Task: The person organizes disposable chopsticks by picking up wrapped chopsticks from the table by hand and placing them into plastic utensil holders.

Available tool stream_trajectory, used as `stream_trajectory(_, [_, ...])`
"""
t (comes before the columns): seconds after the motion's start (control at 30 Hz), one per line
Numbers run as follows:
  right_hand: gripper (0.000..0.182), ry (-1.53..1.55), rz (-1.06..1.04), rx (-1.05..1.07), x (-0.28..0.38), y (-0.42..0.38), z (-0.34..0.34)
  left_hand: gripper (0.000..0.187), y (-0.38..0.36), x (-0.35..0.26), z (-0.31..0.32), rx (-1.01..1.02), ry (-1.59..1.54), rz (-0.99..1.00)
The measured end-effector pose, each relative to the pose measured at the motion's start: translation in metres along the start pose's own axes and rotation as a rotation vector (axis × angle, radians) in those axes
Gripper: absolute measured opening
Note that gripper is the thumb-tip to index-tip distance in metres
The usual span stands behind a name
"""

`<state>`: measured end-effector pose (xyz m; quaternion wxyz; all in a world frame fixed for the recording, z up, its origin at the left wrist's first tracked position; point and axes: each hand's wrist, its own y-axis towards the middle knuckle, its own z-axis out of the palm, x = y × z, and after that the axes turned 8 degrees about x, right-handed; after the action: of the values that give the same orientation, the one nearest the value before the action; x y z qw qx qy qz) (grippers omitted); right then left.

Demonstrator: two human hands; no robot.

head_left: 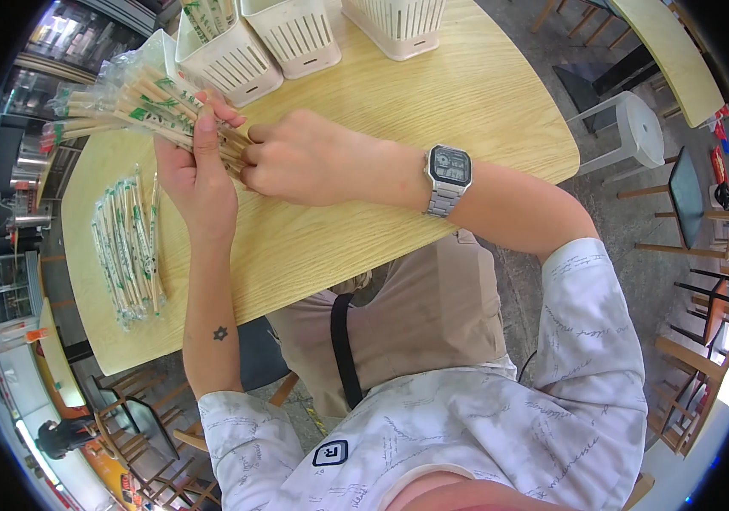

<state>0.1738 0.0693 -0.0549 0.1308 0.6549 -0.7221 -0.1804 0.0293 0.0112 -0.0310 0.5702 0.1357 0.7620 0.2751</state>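
My left hand (198,175) grips a bundle of wrapped wooden chopsticks (138,102) that fans out toward the upper left over the round wooden table (432,94). My right hand (309,157), with a metal digital watch on its wrist, closes its fingers on the near ends of the same bundle. Both hands meet above the table's left half. A second pile of wrapped chopsticks (128,247) lies flat on the table left of my left forearm.
Three white slotted plastic holders (232,60) (296,34) (394,25) stand at the table's far edge; the left one holds chopsticks. A white stool (633,128) and wooden chairs stand to the right, more chairs below left.
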Motion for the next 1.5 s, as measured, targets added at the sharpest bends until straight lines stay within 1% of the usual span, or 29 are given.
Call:
stream_trajectory(0.13, [0.011,-0.002,0.006,-0.006,0.000,0.000,-0.001,0.017,0.000,0.000,0.000,0.003,0.011,0.001])
stream_trajectory(0.73, [0.009,0.012,0.014,0.000,-0.001,0.001,0.000,0.016,0.000,-0.003,0.002,0.003,0.035,0.000])
stream_trajectory(0.83, [0.013,0.020,0.021,0.009,0.000,0.001,0.000,0.016,-0.001,-0.004,0.003,0.001,0.058,-0.002])
stream_trajectory(0.93, [0.021,0.258,0.110,-0.039,-0.001,0.003,0.006,0.016,-0.003,-0.001,0.000,-0.017,0.037,-0.039])
stream_trajectory(1.03, [0.029,0.523,0.281,-0.059,-0.001,0.006,-0.009,0.017,0.000,-0.003,-0.008,-0.052,0.027,-0.076])
stream_trajectory(1.07, [0.030,0.564,0.318,-0.125,-0.001,0.007,-0.008,0.017,0.001,-0.005,-0.007,-0.063,0.015,-0.089])
stream_trajectory(1.13, [0.034,0.645,0.414,-0.242,-0.002,0.008,-0.001,0.018,0.001,-0.011,-0.003,-0.057,-0.114,-0.091])
stream_trajectory(1.17, [0.037,0.672,0.405,-0.302,-0.003,0.010,0.004,0.019,0.001,-0.013,-0.001,-0.049,-0.189,-0.093])
stream_trajectory(1.23, [0.047,0.723,0.395,-0.416,-0.007,0.011,0.013,0.019,0.001,-0.015,-0.001,-0.037,-0.168,-0.069])
stream_trajectory(1.27, [0.054,0.755,0.417,-0.250,-0.009,0.011,0.005,0.020,0.001,-0.016,-0.001,-0.031,-0.159,-0.058])
stream_trajectory(1.33, [0.068,0.808,0.452,0.085,-0.014,0.010,-0.014,0.022,-0.001,-0.017,-0.001,-0.032,-0.180,-0.104])
stream_trajectory(1.43, [0.076,0.957,0.325,0.009,-0.013,0.009,0.000,0.024,-0.002,-0.016,-0.001,-0.022,-0.228,-0.119])
stream_trajectory(1.5, [0.073,0.909,0.360,0.142,-0.011,0.010,-0.013,0.024,-0.002,-0.012,-0.002,-0.007,-0.230,-0.102])
